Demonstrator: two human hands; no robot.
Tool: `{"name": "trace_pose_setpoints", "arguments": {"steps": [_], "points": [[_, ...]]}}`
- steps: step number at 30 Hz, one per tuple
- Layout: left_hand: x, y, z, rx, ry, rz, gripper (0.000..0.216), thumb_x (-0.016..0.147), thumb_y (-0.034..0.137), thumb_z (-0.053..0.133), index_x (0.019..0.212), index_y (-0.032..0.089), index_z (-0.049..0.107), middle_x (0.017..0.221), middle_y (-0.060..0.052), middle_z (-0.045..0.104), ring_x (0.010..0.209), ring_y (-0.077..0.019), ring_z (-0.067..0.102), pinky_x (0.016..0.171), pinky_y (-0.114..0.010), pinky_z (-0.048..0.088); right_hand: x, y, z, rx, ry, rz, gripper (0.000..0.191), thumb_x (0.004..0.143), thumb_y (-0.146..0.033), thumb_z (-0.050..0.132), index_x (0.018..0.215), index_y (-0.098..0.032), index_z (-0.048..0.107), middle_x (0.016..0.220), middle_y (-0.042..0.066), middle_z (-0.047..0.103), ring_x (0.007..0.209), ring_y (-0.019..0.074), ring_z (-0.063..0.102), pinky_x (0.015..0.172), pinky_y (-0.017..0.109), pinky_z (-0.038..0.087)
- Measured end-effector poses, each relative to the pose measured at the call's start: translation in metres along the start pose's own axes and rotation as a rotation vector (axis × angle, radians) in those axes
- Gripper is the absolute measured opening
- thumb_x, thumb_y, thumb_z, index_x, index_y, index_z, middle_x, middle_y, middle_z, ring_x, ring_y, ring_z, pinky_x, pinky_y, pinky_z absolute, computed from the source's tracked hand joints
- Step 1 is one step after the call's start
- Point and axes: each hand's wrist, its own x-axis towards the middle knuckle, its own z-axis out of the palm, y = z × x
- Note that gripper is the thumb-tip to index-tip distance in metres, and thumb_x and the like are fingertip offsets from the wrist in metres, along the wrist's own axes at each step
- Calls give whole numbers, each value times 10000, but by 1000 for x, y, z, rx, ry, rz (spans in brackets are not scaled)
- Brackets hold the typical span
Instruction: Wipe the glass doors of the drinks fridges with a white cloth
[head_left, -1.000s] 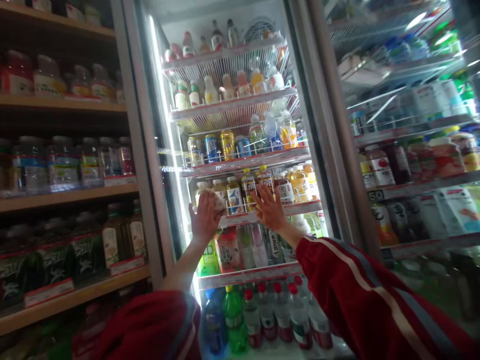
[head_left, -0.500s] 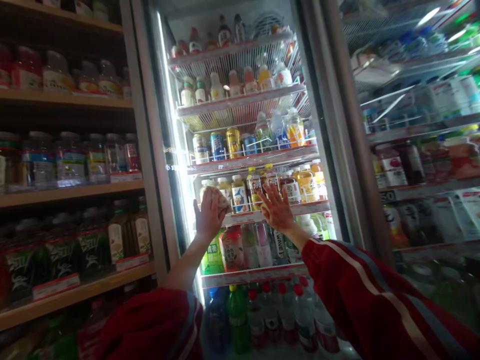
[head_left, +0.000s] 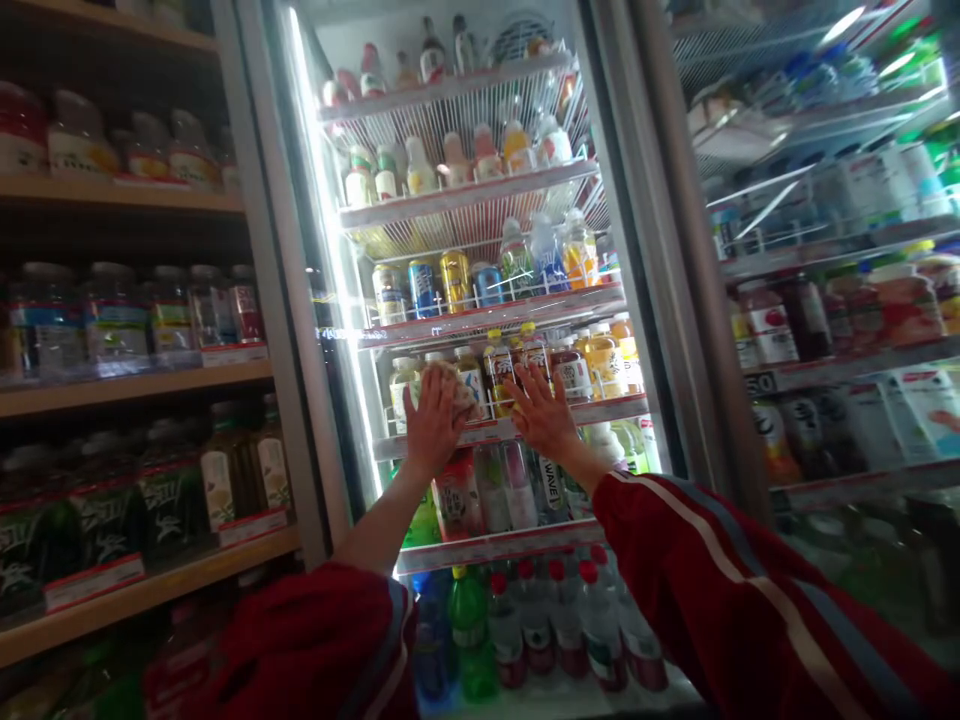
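Left hand presses a crumpled pale cloth flat against the glass fridge door, fingers closed over it, level with the front edge of the white wire shelf of yellow-capped drink bottles. Right hand just beside it, palm flat on the same glass, fingers spread wide, holding nothing. Both sleeves red; the right with a pale stripe. Canned drinks sit on the shelf above, red-capped clear bottles at the fridge's bottom. Wooden shelves of jars stand left.
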Motion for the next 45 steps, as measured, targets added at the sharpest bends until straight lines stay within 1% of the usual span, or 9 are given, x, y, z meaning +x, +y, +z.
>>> {"name": "trace_pose_setpoints", "arguments": {"steps": [3,9,14,17,22,27,32,38,45], "points": [[0,-6,-3,-2,-25,29,525,889,400,439,1351,152,413,1477,-151,321,1393,-270,231,1139,-509,20,0,0,-1,3,4,-9,468,897,-278,401,1359,-201,414,1497,72,311,1411,250,171,1136,529,70],[3,-17,-2,-1,86,-215,577,894,413,421,1393,133,344,1483,-181,289,1390,-289,234,1126,-544,49,-1,2,0,64,8,-6,492,895,-276,390,1374,-166,391,1490,95,322,1413,244,165,1136,528,65],[17,31,10,-100,-4,53,596,880,380,457,1416,177,292,1484,-141,312,1398,-253,219,1136,-521,52,7,-7,-5,132,90,16,504,908,-272,351,1402,-174,345,1468,99,362,1406,227,200,1134,526,90],[21,45,15,-167,14,72,620,887,347,433,1440,160,225,1480,-139,325,1405,-231,201,1143,-492,75,17,-17,-11,185,76,-76,484,916,-248,332,1392,-166,363,1457,89,384,1393,186,241,1139,448,159],[4,16,12,-163,0,41,848,804,514,522,1445,92,163,1485,-195,284,1403,-284,191,1139,-500,89,27,-35,-7,169,-38,-166,495,894,-327,440,1372,-204,400,1461,95,376,1384,231,256,1117,483,171],[-11,0,8,-94,-65,22,950,755,643,520,1442,79,184,1479,-209,283,1397,-315,197,1133,-531,63,31,-46,2,92,22,-100,462,849,-338,535,1298,-248,474,1470,100,359,1386,276,236,1098,562,85],[-9,11,8,-59,-82,-44,892,789,616,499,1452,110,183,1496,-185,254,1403,-299,181,1136,-527,25,21,-7,-11,18,42,-34,335,873,-273,468,1195,-223,544,1460,85,380,1386,241,242,1099,524,134],[-7,16,4,-11,-126,-56,845,805,565,508,1451,118,196,1509,-178,213,1408,-300,156,1126,-552,47,4,39,-23,-68,101,258,414,868,-250,442,1275,-201,494,1464,111,362,1381,255,248,1083,518,184],[-6,22,3,-8,-136,-33,780,833,489,501,1450,116,203,1501,-173,239,1404,-289,181,1126,-555,48,1,30,-22,-66,39,95,411,884,-261,431,1291,-272,490,1468,70,365,1379,235,257,1090,504,171]]}}
